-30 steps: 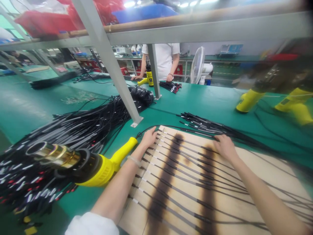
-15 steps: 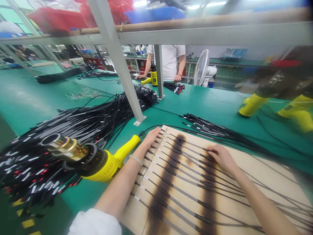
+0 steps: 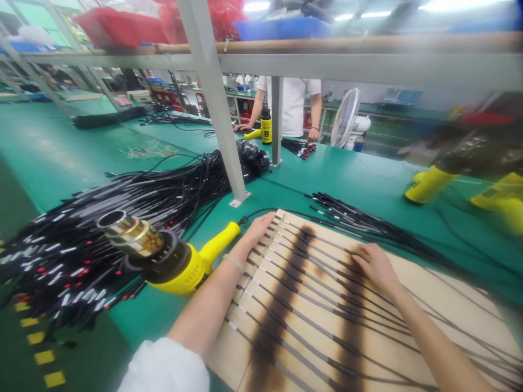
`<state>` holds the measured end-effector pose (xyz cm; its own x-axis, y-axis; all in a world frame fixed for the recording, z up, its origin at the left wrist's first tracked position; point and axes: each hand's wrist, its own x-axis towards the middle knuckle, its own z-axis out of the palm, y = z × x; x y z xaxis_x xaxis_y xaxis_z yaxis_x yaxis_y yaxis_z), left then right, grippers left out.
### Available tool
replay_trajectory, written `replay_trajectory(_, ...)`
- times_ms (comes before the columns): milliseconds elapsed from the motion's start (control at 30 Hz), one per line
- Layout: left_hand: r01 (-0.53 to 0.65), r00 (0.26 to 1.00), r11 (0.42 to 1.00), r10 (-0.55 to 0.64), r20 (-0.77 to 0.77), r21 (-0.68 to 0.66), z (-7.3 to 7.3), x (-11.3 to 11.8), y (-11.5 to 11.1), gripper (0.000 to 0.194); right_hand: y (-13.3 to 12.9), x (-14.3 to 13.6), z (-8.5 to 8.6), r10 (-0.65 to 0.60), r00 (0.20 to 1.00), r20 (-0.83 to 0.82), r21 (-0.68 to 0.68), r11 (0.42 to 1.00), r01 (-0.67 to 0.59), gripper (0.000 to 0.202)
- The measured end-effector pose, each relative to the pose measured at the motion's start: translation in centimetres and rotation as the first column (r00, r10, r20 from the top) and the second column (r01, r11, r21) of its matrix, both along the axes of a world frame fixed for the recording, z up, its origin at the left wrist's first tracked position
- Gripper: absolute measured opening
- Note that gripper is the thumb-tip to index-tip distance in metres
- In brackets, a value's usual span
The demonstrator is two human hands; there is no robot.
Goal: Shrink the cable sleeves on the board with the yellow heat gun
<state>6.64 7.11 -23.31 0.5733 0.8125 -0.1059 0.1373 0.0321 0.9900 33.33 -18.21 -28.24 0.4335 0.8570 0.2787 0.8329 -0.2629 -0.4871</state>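
A pale wooden board point(image 3: 318, 272) with two dark scorched bands lies on the green table, and several black cables point(image 3: 302, 326) run across it side by side. At the board's upper left corner rests my left hand point(image 3: 260, 228), its fingers together over the cable ends; what they hold is hidden. My right hand point(image 3: 373, 265) is closed in a pinch on a cable near the right scorched band. Beside my left forearm stands a yellow heat gun point(image 3: 180, 269), its metal nozzle tilted up and to the left.
A large bundle of black cables point(image 3: 163, 190) lies left; another bundle point(image 3: 359, 215) lies behind the board. Metal posts point(image 3: 216, 103) hold a shelf. More yellow heat guns point(image 3: 429, 184) are at right. A person in white point(image 3: 291, 106) stands across the table near a fan point(image 3: 345, 118).
The view has shifted, so most things sit slightly farther right in the picture. Both hands remain at about the same places on the board.
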Motion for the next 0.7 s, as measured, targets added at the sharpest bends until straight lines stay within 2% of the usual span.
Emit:
replay_trajectory(100,0.009,1.0,1.0,-0.009,-0.002,0.008,-0.2,-0.1,0.0,0.057,-0.3,-0.7,0.1,-0.048,0.998,0.05,0.031,0.998,0.047,0.038)
replay_trajectory(267,0.029,1.0,0.999,-0.029,-0.004,0.018,-0.1,-0.1,-0.1,0.054,-0.6,-2.7,0.4,0.177,0.984,0.017,-0.038,0.984,-0.176,0.027)
replay_trajectory(333,0.035,0.999,0.999,-0.035,-0.002,0.023,-0.1,-0.2,-0.2,0.053,-0.5,-3.1,0.4,0.216,0.976,0.0,-0.054,0.975,-0.216,0.025)
replay_trajectory(700,0.0,1.0,1.0,0.0,-0.017,0.028,-0.5,-0.2,-0.4,0.053,-1.0,-1.8,-0.2,0.219,0.975,0.038,-0.047,0.975,-0.217,0.027)
